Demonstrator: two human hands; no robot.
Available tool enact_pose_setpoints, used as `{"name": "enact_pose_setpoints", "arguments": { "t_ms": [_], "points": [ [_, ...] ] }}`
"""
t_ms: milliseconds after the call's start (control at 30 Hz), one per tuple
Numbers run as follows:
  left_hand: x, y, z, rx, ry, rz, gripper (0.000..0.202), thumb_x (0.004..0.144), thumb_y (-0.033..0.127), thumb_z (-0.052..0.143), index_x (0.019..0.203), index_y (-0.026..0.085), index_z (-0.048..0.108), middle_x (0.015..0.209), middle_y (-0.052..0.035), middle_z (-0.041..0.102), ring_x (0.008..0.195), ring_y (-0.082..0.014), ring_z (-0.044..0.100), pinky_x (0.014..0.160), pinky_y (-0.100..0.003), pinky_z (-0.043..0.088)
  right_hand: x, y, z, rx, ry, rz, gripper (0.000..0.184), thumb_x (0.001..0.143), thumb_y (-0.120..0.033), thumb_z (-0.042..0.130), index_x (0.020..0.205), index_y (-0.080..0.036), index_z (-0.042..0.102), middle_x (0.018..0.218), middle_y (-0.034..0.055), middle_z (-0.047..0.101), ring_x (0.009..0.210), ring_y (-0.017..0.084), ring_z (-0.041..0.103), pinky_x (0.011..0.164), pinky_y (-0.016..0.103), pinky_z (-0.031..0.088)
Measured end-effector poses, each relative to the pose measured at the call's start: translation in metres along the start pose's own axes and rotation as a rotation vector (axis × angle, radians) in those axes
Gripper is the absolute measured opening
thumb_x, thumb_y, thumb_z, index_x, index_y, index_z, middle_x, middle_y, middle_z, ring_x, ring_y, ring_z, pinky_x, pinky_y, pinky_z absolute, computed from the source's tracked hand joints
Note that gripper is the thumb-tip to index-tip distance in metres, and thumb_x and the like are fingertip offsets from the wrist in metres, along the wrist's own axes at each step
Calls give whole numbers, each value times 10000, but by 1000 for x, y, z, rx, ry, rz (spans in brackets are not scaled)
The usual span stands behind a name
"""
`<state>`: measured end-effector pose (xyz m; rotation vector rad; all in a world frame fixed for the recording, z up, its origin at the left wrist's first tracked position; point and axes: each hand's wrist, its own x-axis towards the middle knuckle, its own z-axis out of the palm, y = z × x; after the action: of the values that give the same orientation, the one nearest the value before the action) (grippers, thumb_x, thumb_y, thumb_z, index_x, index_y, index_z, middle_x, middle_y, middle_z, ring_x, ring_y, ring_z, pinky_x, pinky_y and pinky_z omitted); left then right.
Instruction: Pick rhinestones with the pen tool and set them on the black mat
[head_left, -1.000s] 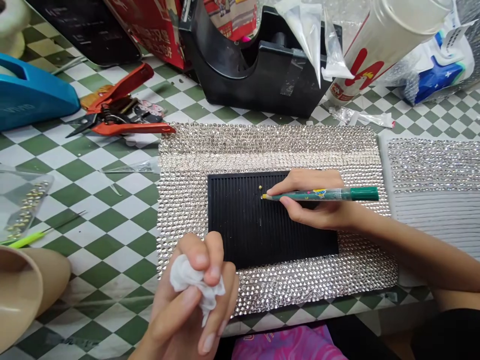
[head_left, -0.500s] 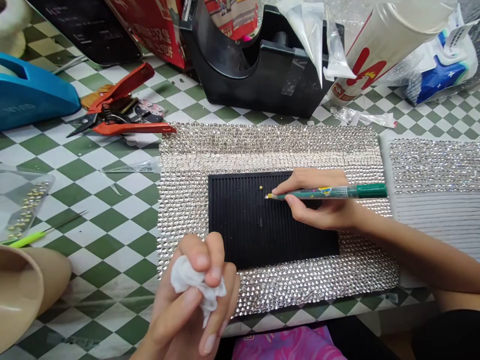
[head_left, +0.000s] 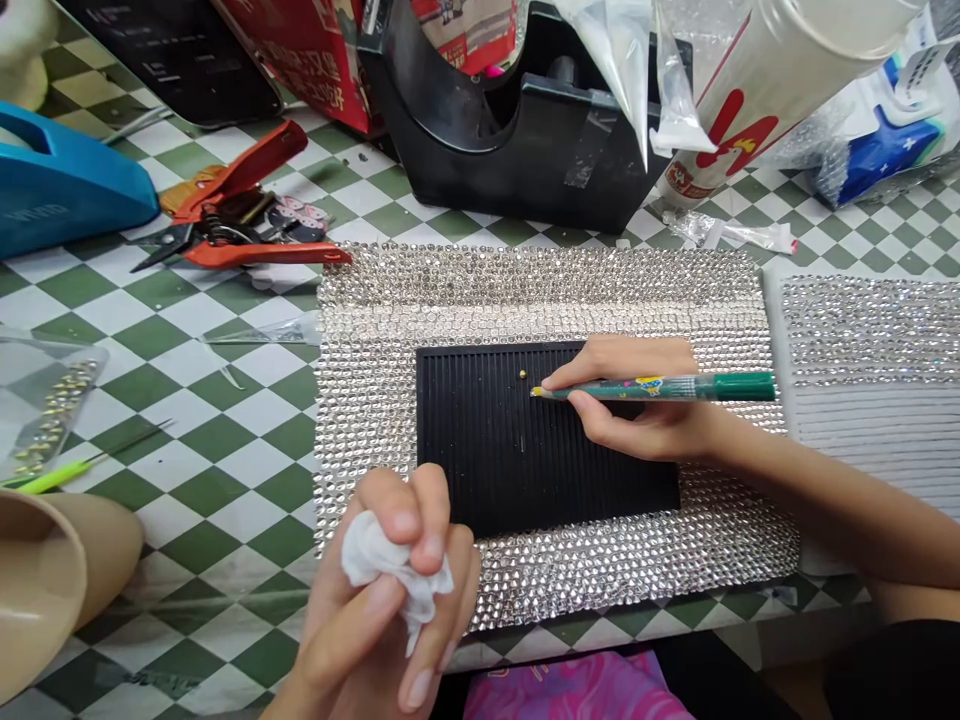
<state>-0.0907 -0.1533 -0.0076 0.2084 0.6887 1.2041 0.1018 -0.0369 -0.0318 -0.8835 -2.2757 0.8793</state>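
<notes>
My right hand (head_left: 637, 400) grips a green pen (head_left: 660, 386) lying almost level, its yellowish tip resting on a black ribbed tray (head_left: 495, 450). A tiny gold bead (head_left: 522, 375) sits on the tray just left of and above the tip. The tray lies on a sheet of silver rhinestones (head_left: 375, 400). My left hand (head_left: 382, 610) is low in the view, near the table's front edge, fingers closed round a crumpled white tissue (head_left: 375, 560).
On the green-and-white checked table are red-handled pliers (head_left: 240, 215), a black tape dispenser (head_left: 517, 130), a blue dispenser (head_left: 67, 185), a second rhinestone sheet (head_left: 870, 340) at right, a clear bag of gold studs (head_left: 45, 410), a beige cup (head_left: 45, 580) and a white tube (head_left: 757, 90).
The pen tip has shifted a little to the right on the black tray. The left hand with the tissue has stayed put.
</notes>
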Motion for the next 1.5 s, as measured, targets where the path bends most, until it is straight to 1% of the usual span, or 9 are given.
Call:
{"name": "enact_pose_setpoints", "arguments": {
  "t_ms": [267, 400, 533, 600, 767, 867, 967, 1100, 1500],
  "points": [
    [-3, 1, 2, -19, 58, -30, 141, 813, 216, 557, 818, 206, 417, 759, 67, 425, 368, -15, 170, 406, -249, 186, -1, 1, 0, 29, 2, 12, 141, 762, -151, 516, 835, -157, 636, 801, 10, 682, 723, 55, 603, 668, 186, 484],
    [-3, 1, 1, -34, 60, -35, 141, 811, 215, 558, 819, 209, 418, 758, 70, 429, 368, -17, 162, 413, -244, 201, -2, 1, -1, 36, 58, 16, 123, 737, -130, 537, 807, -151, 635, 789, 4, 682, 698, 45, 594, 652, 178, 487],
    [-3, 0, -3, -25, 28, -4, 133, 808, 195, 553, 827, 204, 421, 756, 69, 436, 360, -10, 170, 416, -237, 238, -4, -2, -14, -6, 136, 42, 133, 723, -119, 545, 797, -174, 641, 753, -9, 676, 661, 54, 594, 621, 196, 496],
    [-2, -1, -3, -14, 32, 0, 130, 803, 192, 553, 831, 201, 426, 763, 61, 437, 361, -5, 179, 417, -231, 257, -8, -1, -25, -8, 259, 93, 151, 716, -106, 544, 791, -179, 653, 751, 1, 674, 669, 80, 608, 620, 233, 506],
    [3, -4, 2, -18, 125, -7, 143, 790, 209, 568, 813, 196, 428, 733, 55, 415, 364, 0, 148, 407, -214, 269, -32, 26, -56, -85, 823, 86, 149, 674, -99, 555, 696, -163, 688, 630, 25, 648, 500, 99, 576, 427, 244, 446],
    [3, -6, 0, -19, 130, -13, 148, 782, 194, 575, 814, 195, 430, 740, 52, 428, 365, 0, 132, 404, -207, 286, -52, 53, -72, -167, 969, 126, 114, 669, -115, 570, 669, -149, 679, 624, 37, 645, 463, 99, 560, 422, 243, 468],
    [2, -7, -6, -34, 103, -33, 117, 806, 194, 550, 843, 207, 440, 756, 50, 440, 366, 1, 142, 420, -202, 315, -65, 72, -80, -186, 909, 172, 136, 675, -89, 564, 697, -143, 687, 637, 45, 652, 462, 98, 570, 405, 219, 453],
    [3, -9, -7, -45, 110, 5, 141, 781, 193, 578, 841, 208, 451, 736, 50, 440, 349, 12, 140, 390, -208, 289, -69, 80, -81, -160, 765, 215, 135, 676, -87, 578, 706, -148, 695, 619, 43, 651, 476, 106, 585, 419, 218, 459],
    [7, -9, -2, -14, 165, 1, 187, 758, 198, 621, 793, 201, 437, 691, 61, 432, 326, 21, 110, 345, -224, 209, -69, 82, -78, -216, 752, 277, 127, 694, -88, 569, 697, -143, 683, 615, 36, 646, 491, 87, 585, 490, 213, 490]
  ]
}}
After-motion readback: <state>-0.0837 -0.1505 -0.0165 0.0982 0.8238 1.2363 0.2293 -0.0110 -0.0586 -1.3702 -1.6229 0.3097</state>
